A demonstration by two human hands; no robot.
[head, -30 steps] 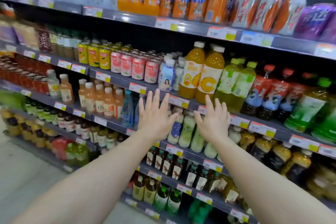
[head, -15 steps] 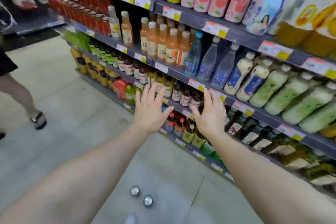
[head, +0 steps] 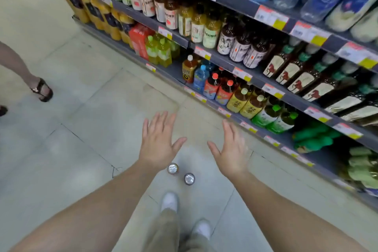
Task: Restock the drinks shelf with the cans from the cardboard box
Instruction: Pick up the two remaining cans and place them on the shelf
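Looking down, I see my white shoes (head: 169, 200) on the floor (head: 71, 149). Just ahead stand two cans (head: 172, 168), upright and close together. Above them my left hand (head: 158, 145) and right hand (head: 231, 153) hover, each grip wide, fingers spread, holding nothing. Beyond, along the floor's far edge, the shelf (head: 272, 96) carries bottles (head: 241, 47).

Left hand (head: 157, 145) and right hand (head: 230, 152), fingers spread and empty, hover above two upright cans (head: 173, 168) on the tiled floor (head: 81, 108) beside the drinks shelf (head: 266, 80).
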